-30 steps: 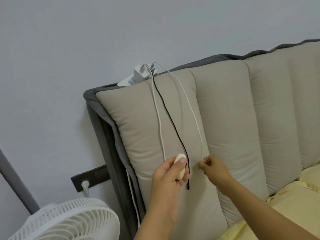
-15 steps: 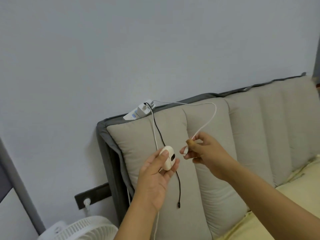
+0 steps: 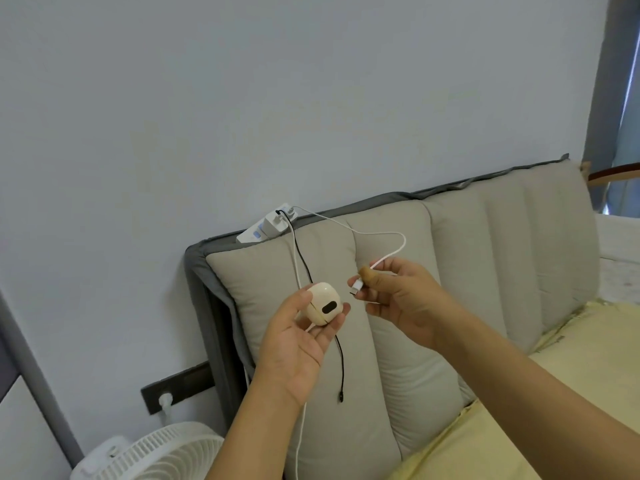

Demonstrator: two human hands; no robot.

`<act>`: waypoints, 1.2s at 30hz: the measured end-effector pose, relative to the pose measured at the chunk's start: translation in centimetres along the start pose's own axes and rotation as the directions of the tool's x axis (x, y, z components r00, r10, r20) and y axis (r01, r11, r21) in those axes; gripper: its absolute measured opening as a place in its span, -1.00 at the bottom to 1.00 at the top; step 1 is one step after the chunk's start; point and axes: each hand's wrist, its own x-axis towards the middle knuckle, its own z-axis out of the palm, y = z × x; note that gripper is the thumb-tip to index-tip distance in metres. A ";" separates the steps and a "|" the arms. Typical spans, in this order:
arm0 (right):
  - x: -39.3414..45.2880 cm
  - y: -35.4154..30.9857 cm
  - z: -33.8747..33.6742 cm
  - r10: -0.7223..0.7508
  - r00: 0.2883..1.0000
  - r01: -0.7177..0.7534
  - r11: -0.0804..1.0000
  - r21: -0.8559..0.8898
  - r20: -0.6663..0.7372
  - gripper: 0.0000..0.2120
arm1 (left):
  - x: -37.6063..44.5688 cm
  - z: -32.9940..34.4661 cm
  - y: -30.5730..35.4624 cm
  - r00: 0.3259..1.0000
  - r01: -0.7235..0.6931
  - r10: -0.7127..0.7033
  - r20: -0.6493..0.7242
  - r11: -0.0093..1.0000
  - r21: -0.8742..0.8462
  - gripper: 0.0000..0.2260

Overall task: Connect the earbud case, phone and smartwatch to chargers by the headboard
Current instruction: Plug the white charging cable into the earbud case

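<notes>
My left hand (image 3: 298, 344) holds a cream earbud case (image 3: 323, 304) in front of the beige headboard cushion (image 3: 391, 358), its dark oval port side facing me. My right hand (image 3: 394, 299) pinches the plug end of a white charging cable (image 3: 388, 233), the plug tip a short gap to the right of the case. That cable runs up to a white power strip (image 3: 268, 226) on top of the headboard. A black cable (image 3: 341, 362) and another white cable (image 3: 301, 424) hang down from the strip. No phone or smartwatch is in view.
A white fan (image 3: 152, 452) stands at the lower left below a dark wall socket plate (image 3: 176, 386) with a white plug in it. Yellow bedding (image 3: 519, 410) covers the mattress at the right. A curtain (image 3: 627, 109) hangs at the far right.
My right hand has lifted the white cable's plug end up from lower on the cushion to beside the case. My left hand raised and turned the case so its port side shows.
</notes>
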 end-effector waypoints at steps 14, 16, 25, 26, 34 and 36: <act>-0.2 0.7 0.3 0.055 0.998 -0.054 0.997 -0.050 0.006 -0.75 | 0.3 -1.9 -0.3 0.902 -0.418 0.387 0.189 0.679 0.604 -0.52; -0.1 0.6 0.3 0.047 0.999 -0.047 0.998 -0.047 -0.003 -0.70 | 0.2 -2.1 -0.4 0.895 -0.437 0.383 0.229 0.648 0.623 -0.41; 0.1 1.1 1.1 0.034 0.999 -0.034 0.999 0.033 0.009 -0.60 | 0.2 -1.8 -0.8 0.893 -0.450 0.310 0.327 0.640 0.622 -0.37; 0.1 1.1 1.1 0.031 1.000 -0.031 0.999 0.037 0.005 -0.59 | 0.2 -1.7 -0.7 0.888 -0.460 0.316 0.335 0.629 0.627 -0.36; 0.1 1.3 1.3 0.006 1.000 -0.004 0.996 0.093 -0.028 -0.57 | 0.5 -1.4 -0.9 0.877 -0.477 0.331 0.349 0.519 0.709 -0.45; 0.0 1.3 1.2 0.000 1.000 0.003 0.994 0.109 -0.030 -0.56 | 0.5 -1.4 -1.0 0.871 -0.482 0.349 0.346 0.463 0.744 -0.47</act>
